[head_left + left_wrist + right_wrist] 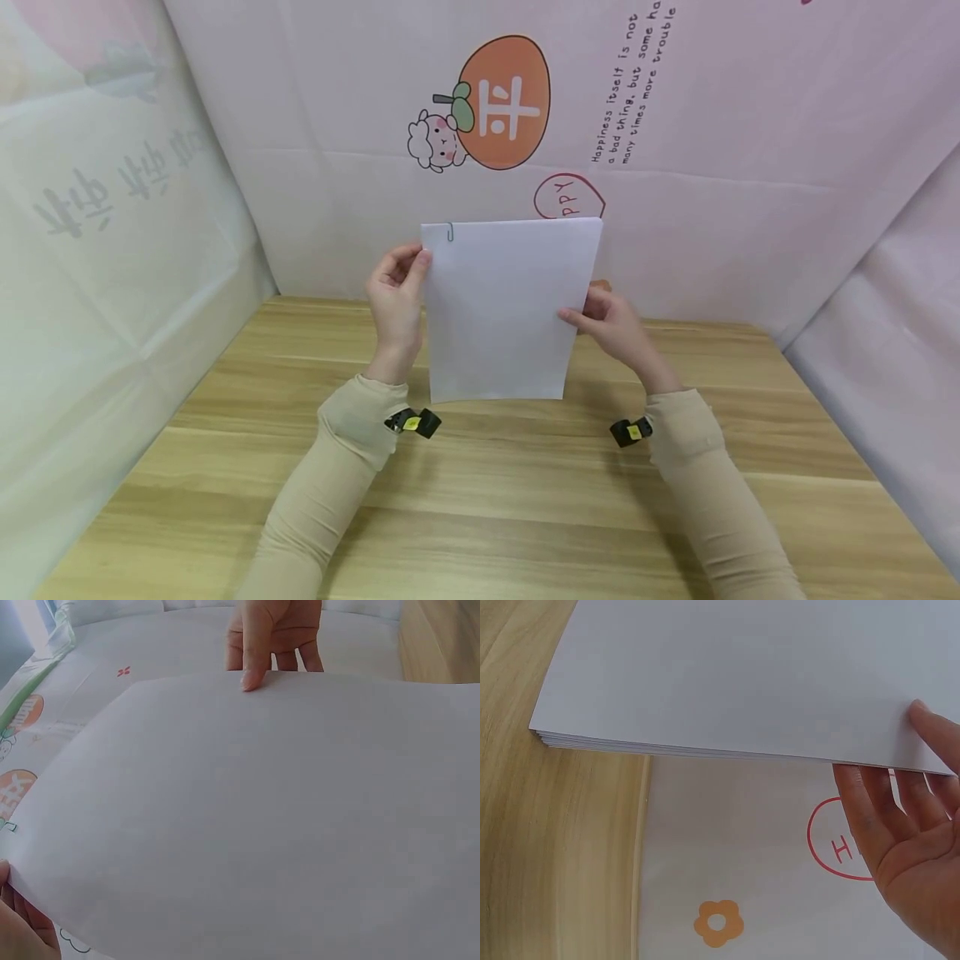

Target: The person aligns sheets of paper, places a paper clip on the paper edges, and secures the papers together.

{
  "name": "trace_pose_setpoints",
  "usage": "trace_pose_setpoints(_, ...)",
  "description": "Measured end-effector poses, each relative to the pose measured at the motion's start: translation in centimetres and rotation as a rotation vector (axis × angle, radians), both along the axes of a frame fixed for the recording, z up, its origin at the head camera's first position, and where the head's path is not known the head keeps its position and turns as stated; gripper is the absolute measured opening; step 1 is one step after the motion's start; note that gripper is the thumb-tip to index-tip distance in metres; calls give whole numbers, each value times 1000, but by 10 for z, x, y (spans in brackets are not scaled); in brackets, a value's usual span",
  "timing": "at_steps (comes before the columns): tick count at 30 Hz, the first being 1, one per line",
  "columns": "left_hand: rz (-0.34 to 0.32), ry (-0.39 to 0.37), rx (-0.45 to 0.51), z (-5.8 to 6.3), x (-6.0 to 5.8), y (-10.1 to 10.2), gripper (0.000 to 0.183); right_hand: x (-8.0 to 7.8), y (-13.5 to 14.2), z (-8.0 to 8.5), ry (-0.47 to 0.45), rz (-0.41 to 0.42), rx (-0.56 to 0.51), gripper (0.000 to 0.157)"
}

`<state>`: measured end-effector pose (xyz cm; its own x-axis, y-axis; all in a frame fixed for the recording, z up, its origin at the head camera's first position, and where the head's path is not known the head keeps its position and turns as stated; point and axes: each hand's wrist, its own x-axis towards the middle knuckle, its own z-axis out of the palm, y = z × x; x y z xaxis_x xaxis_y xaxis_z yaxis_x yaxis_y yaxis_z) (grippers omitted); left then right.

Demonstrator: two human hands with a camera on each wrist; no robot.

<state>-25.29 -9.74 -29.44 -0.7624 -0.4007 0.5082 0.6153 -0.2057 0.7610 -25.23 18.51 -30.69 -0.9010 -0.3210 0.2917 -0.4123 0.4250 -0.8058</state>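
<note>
A thin stack of white paper sheets (502, 317) is held up above the table, and several layered edges show in the right wrist view. Near its top left corner sits a green paper clip (450, 232), also visible at the sheet's edge in the left wrist view. My left hand (397, 292) pinches the stack's left edge just below that corner, thumb in front. At the right edge, about halfway down, my right hand (609, 323) grips the stack with the thumb on the front face and the other fingers behind.
Under the paper lies a wood-grain table (517, 500). A white printed cloth (337, 100) with an orange fruit drawing hangs behind it, and more cloth lines both sides. Each wrist carries a small black camera (416, 422).
</note>
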Motion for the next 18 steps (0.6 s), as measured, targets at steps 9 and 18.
trace_pose_setpoints(9, -16, -42, -55, -2, -1, -3, 26, -1, 0, -2, 19, 2, -2, 31)
trace_pose_setpoints(18, -29, -105, -129, -12, -4, -7, 28, -1, -1, -4, 50, -8, -16, 32)
